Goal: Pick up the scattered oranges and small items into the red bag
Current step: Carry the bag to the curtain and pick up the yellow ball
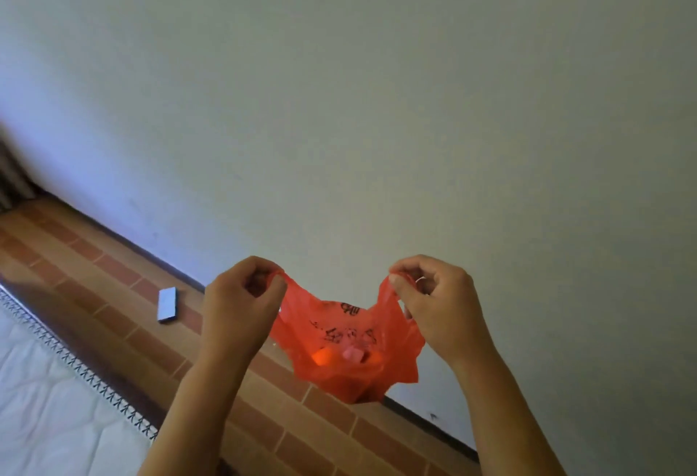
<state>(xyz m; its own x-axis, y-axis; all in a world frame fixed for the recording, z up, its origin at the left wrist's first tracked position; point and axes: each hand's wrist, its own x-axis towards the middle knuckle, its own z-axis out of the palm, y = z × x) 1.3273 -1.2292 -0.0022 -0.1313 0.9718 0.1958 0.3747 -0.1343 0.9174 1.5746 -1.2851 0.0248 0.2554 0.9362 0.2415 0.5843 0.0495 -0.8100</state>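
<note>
From the head view, the thin red plastic bag (352,343) with black print hung in the air in front of a pale wall (377,79), held up by both hands. The left hand (241,306) pinched one handle with curled fingers, and the right hand (439,306) pinched the other. An orange shape and a pink one showed through the plastic. A small grey rectangular box (167,304) lay on the brick-patterned floor (94,268) beside a white mattress (49,400)

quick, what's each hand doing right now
Left hand: pinches one handle of the red bag.
Right hand: pinches the bag's other handle.
</note>
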